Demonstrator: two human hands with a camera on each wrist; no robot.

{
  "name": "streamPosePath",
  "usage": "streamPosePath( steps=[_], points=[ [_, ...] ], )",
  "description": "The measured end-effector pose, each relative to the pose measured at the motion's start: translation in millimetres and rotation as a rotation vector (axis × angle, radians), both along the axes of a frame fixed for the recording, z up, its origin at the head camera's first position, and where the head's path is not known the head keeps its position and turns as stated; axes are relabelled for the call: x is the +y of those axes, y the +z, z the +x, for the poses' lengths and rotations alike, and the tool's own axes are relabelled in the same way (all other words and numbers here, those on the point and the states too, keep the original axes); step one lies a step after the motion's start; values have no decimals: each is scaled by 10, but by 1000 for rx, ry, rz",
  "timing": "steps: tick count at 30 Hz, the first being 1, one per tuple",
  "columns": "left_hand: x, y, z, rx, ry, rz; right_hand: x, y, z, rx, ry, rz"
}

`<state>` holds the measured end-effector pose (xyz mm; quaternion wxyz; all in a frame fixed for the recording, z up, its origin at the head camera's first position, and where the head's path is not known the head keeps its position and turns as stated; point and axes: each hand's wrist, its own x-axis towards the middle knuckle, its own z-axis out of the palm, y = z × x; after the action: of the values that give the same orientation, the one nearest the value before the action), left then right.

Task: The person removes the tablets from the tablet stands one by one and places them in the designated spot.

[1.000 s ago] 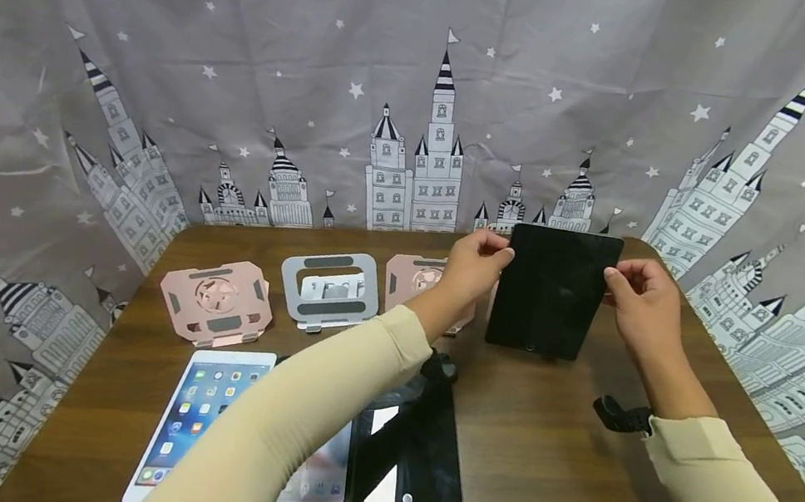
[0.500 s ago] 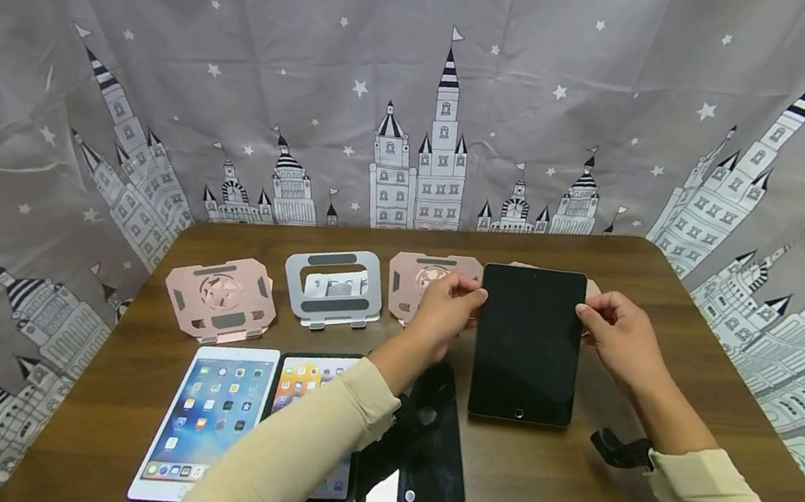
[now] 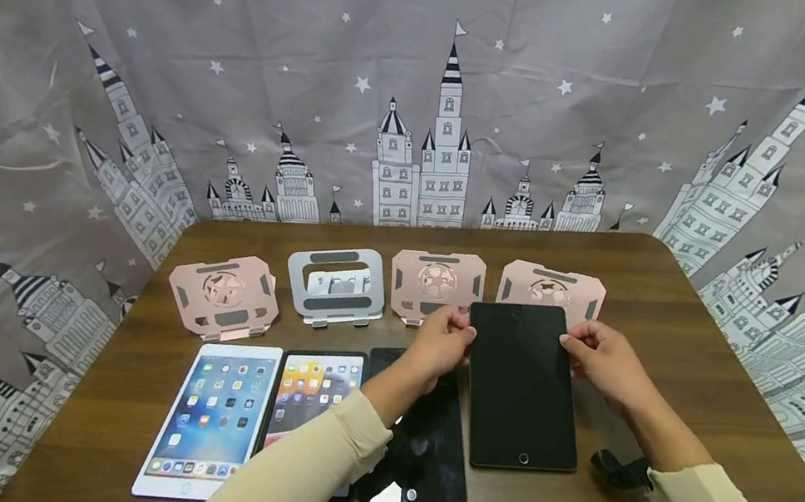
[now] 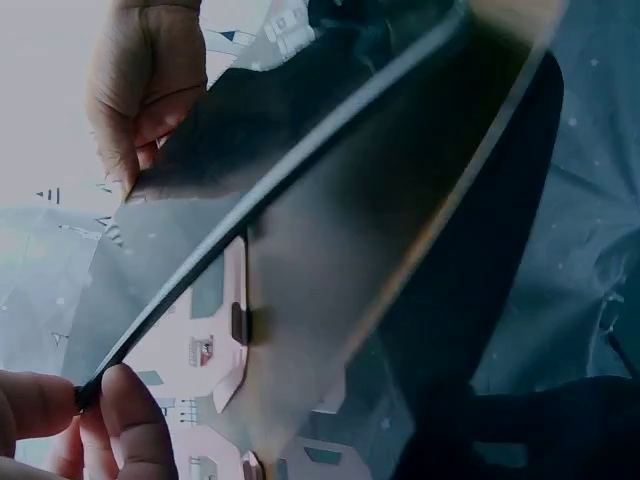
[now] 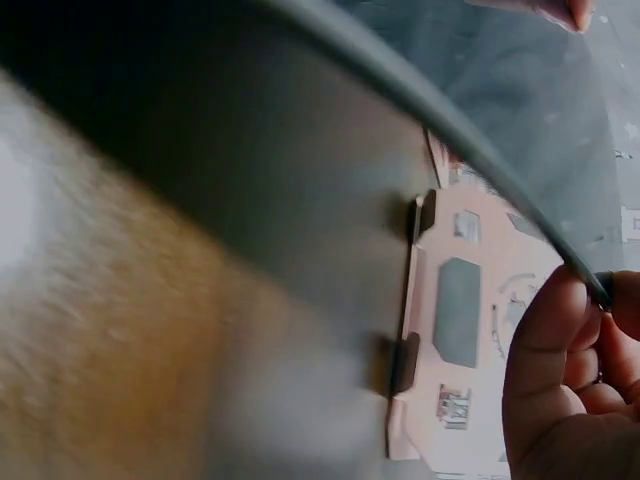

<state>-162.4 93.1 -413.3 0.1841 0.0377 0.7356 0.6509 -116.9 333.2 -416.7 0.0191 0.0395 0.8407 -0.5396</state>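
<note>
A black tablet (image 3: 524,392) with a dark screen is held between both hands, its home button toward the person. My left hand (image 3: 440,343) pinches its upper left edge, and my right hand (image 3: 600,359) pinches its upper right edge. The wrist views show thumb and fingers on the tablet's thin rim, with the left hand (image 4: 90,430) and the right hand (image 5: 570,390) each near a corner. To its left lies another dark tablet (image 3: 424,446), partly covered by the left forearm. Behind the held tablet stands a pink tablet stand (image 3: 586,294), its lower part hidden.
A white tablet (image 3: 211,420) and a black-framed tablet (image 3: 314,382), both lit, lie at left on the wooden table (image 3: 641,272). Behind them stand a pink stand (image 3: 229,309), a grey stand (image 3: 335,306) and another pink stand (image 3: 438,268). A castle-print curtain (image 3: 323,40) hangs at the back.
Both hands have brought the tablet down and toward the person, tilting it flatter beside the dark tablet. The rightmost pink stand has come into view behind it.
</note>
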Motion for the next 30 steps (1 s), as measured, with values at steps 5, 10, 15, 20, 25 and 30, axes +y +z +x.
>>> streamPosePath(
  steps=[5,10,15,20,25,30],
  points=[
    [-49,-90,59,-22,-14,-46,-30,-70,45,-65,29,-49],
    [-60,-171,76,-28,-31,-101,-32,-120,59,-95,40,-39],
    [-78,-229,88,-18,-55,-173,-37,-194,69,-132,51,-20],
    [-96,-229,99,-23,-76,-259,-36,-242,79,-173,61,5],
    [-100,-211,108,27,-106,-333,-29,-256,89,-178,64,28],
    [-103,-222,102,128,-140,-471,-21,-279,100,-196,84,30]
  ],
)
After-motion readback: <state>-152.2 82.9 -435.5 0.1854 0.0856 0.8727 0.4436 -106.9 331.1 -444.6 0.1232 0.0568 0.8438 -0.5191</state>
